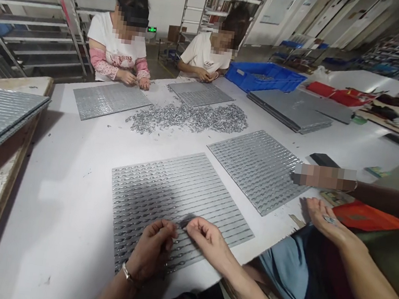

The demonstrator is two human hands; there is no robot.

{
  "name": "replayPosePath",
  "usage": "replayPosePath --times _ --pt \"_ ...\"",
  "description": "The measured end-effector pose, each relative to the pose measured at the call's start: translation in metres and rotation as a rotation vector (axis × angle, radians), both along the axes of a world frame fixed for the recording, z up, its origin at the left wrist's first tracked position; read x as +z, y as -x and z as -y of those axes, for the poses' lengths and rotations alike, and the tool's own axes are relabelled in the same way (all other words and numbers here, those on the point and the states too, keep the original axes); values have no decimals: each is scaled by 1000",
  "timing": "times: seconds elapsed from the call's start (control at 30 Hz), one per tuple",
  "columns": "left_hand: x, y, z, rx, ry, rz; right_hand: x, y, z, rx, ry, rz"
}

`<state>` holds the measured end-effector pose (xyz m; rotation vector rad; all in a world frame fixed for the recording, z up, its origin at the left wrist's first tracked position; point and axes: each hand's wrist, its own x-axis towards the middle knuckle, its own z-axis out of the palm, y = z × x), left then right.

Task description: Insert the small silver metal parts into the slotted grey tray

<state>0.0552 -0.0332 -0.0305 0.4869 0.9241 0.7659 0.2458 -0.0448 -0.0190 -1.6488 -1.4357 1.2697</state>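
Note:
A grey grooved board [203,179] lies flat on the table before me, its rows partly filled with small shiny metal pieces. Over its near part is my left hand [153,245], a bracelet at the wrist, with fingers curled and tips pinched together. My right hand [206,240] is close beside it, thumb and forefinger pinched at the board's surface. The fingertips of both hands nearly meet. What they pinch is too small to make out. Beyond the board lies a loose pile of small metal pieces [196,120].
Right of my board lies another filled board [255,168], with a co-worker's hands [325,218] beside it. Two people sit opposite at their own boards [111,100]. Stacked grey boards [288,109] and a blue crate [262,77] stand at the back right; more boards [3,115] lie left.

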Motion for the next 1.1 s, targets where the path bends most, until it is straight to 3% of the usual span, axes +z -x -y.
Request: replayPosePath --times 0.13,0.23,0.57,0.73,0.87,1.03,1.1 --pt "7 8 -8 93 13 -2 -23 -11 -5 20 -17 154" --pt "4 11 -10 114 -10 -17 -30 -8 -4 73 -46 248" --pt "-10 7 -9 107 -67 -31 -25 -2 -11 158 -45 502" --pt "1 7 -10 93 -34 19 -21 -8 -5 26 -69 250" --pt "5 5 -4 35 -30 47 -5 -3 8 -26 -94 34" --pt "-9 0 5 -160 -50 -41 2 18 26 -32 -128 -48" --pt "-16 -1 4 -124 -88 -122 -8 24 29 -66 -120 -85"
